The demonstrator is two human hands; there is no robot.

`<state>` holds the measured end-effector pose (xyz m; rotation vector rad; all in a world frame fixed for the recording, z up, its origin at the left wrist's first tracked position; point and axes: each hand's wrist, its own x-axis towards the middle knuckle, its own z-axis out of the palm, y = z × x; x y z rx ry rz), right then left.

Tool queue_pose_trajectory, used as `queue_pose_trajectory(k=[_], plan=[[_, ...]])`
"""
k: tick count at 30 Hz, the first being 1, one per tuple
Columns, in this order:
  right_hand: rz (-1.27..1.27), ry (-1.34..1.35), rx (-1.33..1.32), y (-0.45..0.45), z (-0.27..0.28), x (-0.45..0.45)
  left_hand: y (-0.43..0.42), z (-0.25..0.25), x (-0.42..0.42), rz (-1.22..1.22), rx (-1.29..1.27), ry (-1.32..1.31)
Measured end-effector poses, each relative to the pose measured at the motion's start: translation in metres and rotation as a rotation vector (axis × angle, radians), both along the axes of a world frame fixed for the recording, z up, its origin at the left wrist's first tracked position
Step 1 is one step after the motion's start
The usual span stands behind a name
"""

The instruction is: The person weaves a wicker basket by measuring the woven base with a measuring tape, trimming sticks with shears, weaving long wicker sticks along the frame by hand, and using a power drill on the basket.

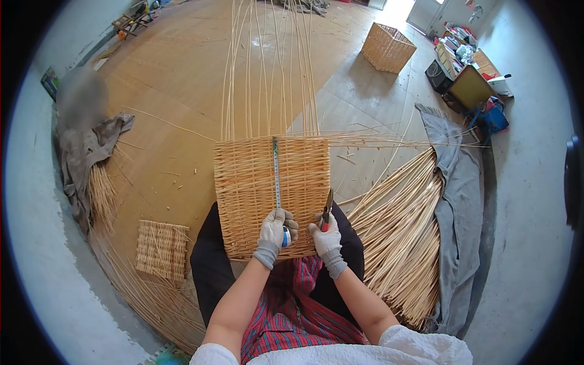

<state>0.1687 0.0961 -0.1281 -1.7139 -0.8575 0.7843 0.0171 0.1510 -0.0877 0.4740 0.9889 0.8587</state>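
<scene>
A square woven wicker panel (246, 182) rests across my knees, with long unwoven canes (261, 73) running out from its far edge. My left hand (278, 230), in a pale work glove, is closed around a blue and white tape measure (286, 236). Its blade (277, 170) is drawn out over the weave to the panel's far edge. At the panel's right edge my right hand (327, 236), also gloved, grips red-handled cutters (325, 222), whose dark jaws point away from me.
Loose canes (407, 237) lie in a large bundle at right, partly under a grey cloth (453, 225). A smaller woven panel (162, 248) lies on the floor at left. Farther off stand a wicker basket (389, 48) and a cluttered heap of boxes (468, 79) by the right wall.
</scene>
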Motion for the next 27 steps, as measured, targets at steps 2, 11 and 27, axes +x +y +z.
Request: queue_pose_trajectory(k=[2,11,27], plan=[[0.006,-0.005,-0.008,0.000,-0.005,0.001,-0.001,0.001,0.002,0.006,-0.001,-0.015],[0.016,0.068,-0.087,0.000,0.005,0.001,-0.003,-0.015,0.005,0.027,0.115,0.126],[-0.001,-0.067,0.040,0.001,-0.011,0.000,-0.004,-0.012,0.005,0.063,0.056,0.103]])
